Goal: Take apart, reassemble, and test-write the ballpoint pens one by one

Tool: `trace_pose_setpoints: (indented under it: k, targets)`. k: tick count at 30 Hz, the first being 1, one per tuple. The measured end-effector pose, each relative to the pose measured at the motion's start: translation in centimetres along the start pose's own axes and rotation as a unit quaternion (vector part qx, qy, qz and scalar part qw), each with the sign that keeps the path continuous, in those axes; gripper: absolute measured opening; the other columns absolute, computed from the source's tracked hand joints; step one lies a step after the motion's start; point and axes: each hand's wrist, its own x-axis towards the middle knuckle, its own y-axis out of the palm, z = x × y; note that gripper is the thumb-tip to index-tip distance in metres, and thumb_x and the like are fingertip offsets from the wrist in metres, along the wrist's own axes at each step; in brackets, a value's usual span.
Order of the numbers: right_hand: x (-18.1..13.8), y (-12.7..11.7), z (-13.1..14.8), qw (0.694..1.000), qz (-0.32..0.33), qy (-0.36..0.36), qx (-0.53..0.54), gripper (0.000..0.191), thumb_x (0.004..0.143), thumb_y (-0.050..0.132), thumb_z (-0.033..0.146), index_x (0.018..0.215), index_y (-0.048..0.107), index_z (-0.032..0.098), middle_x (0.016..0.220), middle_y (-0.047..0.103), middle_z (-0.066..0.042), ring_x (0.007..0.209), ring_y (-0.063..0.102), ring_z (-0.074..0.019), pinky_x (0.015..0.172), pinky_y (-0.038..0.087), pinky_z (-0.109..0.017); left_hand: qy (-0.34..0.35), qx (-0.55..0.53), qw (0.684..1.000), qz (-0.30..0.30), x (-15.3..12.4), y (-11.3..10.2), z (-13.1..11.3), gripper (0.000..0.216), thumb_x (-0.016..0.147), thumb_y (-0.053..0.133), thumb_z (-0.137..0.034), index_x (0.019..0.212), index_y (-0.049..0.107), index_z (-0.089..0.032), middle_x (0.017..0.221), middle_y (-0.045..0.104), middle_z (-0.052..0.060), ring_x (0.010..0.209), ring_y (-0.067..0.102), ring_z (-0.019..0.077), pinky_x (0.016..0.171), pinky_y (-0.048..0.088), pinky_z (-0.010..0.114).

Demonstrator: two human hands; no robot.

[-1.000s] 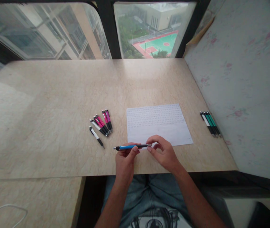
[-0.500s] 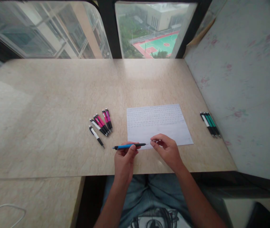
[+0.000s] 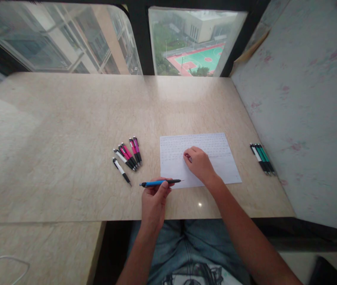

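Note:
My left hand (image 3: 154,198) is closed around a blue ballpoint pen (image 3: 156,183), held level just in front of the paper. The pen's black grip points right, and a thin bare refill (image 3: 182,181) sticks out of its end. Over the written sheet of paper (image 3: 216,170), my right hand (image 3: 199,162) is pinched shut. A small metal pen tip, mostly hidden by the fingers, seems to be in that pinch. Handwritten lines fill the upper part of the sheet.
Left of the paper lie several pink, purple and white pens (image 3: 127,156), with one white pen (image 3: 121,171) nearer me. Several green and white pens (image 3: 262,159) rest by the papered wall (image 3: 305,118). A white cable (image 3: 8,257) curves over the lower surface at left.
My right hand has moved away from the pen's end, forward over the middle of the paper, still pinched. The left hand with the blue pen has hardly moved.

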Motion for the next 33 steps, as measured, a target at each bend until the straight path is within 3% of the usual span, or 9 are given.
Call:
trace_pose_setpoints:
  k: [5,10,13,17,23,26,28,30,33]
  targets:
    - [-0.8,-0.1,-0.7,0.999,-0.003,0.009,0.037,0.022,0.085,0.058,0.012,0.106,0.066,0.017,0.089,0.067,-0.009,0.079,0.06,-0.0202,0.078,0.048,-0.033,0.005,0.007,1.0,0.01,0.4,-0.3,0.1,0.028,0.065,0.086,-0.027,0.085,0.071,-0.015,0.086,0.075,0.005,0.077,0.071,0.0144,0.067,0.052,0.021]
    - [-2.5,-2.6,0.6,0.986,-0.034,0.006,0.161,0.015,0.092,0.055,0.022,0.1,0.067,0.018,0.086,0.068,-0.006,0.075,0.061,-0.0172,0.072,0.049,-0.031,0.007,0.013,0.999,0.032,0.4,-0.1,0.4,0.025,0.067,0.085,-0.027,0.086,0.072,-0.016,0.088,0.075,0.005,0.078,0.071,0.0146,0.068,0.051,0.021]
    - [-3.9,-4.2,2.2,0.965,0.039,-0.053,0.252,0.015,0.094,0.057,0.027,0.101,0.067,0.02,0.093,0.07,-0.006,0.082,0.063,-0.0167,0.068,0.05,-0.028,0.004,0.02,0.999,0.049,0.2,0.5,0.5,0.024,0.067,0.085,-0.027,0.085,0.072,-0.017,0.086,0.074,0.004,0.078,0.07,0.0139,0.069,0.051,0.021]
    - [-5.1,-4.7,3.1,0.965,0.063,-0.094,0.235,0.009,0.091,0.061,0.021,0.093,0.07,0.021,0.087,0.07,-0.004,0.084,0.064,-0.0177,0.078,0.05,-0.032,-0.003,0.045,0.997,0.062,-0.1,1.2,0.5,0.026,0.067,0.085,-0.028,0.087,0.072,-0.016,0.085,0.074,0.004,0.078,0.069,0.013,0.071,0.05,0.021]
    - [-5.7,-5.3,1.2,0.974,0.065,-0.093,0.194,0.013,0.09,0.061,0.019,0.097,0.071,0.022,0.091,0.069,-0.005,0.087,0.063,-0.019,0.079,0.051,-0.034,-0.013,0.035,0.999,0.019,0.4,1.0,0.1,0.032,0.067,0.084,-0.033,0.09,0.071,-0.015,0.083,0.074,0.004,0.072,0.069,0.0122,0.069,0.052,0.022]
    - [-5.7,-5.7,-0.3,0.98,0.053,-0.059,0.18,0.013,0.089,0.06,0.02,0.097,0.071,0.022,0.091,0.069,-0.005,0.084,0.063,-0.0187,0.074,0.051,-0.032,0.013,0.018,0.999,-0.027,1.1,0.4,-0.4,0.033,0.064,0.086,-0.032,0.088,0.071,-0.014,0.083,0.074,0.004,0.071,0.069,0.0114,0.067,0.052,0.02]
    - [-5.4,-5.2,-1.2,0.987,0.01,-0.006,0.16,0.013,0.089,0.06,0.022,0.096,0.071,0.021,0.089,0.07,-0.006,0.078,0.063,-0.0184,0.069,0.051,-0.032,0.025,0.006,0.999,-0.044,1.4,0.1,-0.7,0.033,0.064,0.086,-0.031,0.087,0.07,-0.014,0.082,0.074,0.003,0.071,0.069,0.0112,0.066,0.052,0.019]
    - [-4.7,-4.1,-1.8,0.991,-0.044,0.049,0.118,0.014,0.088,0.059,0.023,0.095,0.071,0.02,0.086,0.07,-0.007,0.072,0.062,-0.0183,0.069,0.05,-0.033,0.03,-0.001,0.998,-0.047,1.5,0.0,-0.9,0.032,0.064,0.086,-0.031,0.086,0.07,-0.015,0.081,0.074,0.003,0.071,0.069,0.011,0.065,0.052,0.019]
    - [-3.4,-1.8,-1.8,0.991,-0.076,0.089,0.062,0.019,0.087,0.057,0.022,0.1,0.07,0.018,0.083,0.07,-0.007,0.071,0.061,-0.0193,0.073,0.049,-0.034,0.02,-0.003,0.999,-0.039,1.3,0.2,-0.8,0.033,0.063,0.086,-0.031,0.087,0.071,-0.015,0.082,0.074,0.003,0.07,0.069,0.0109,0.065,0.052,0.018]
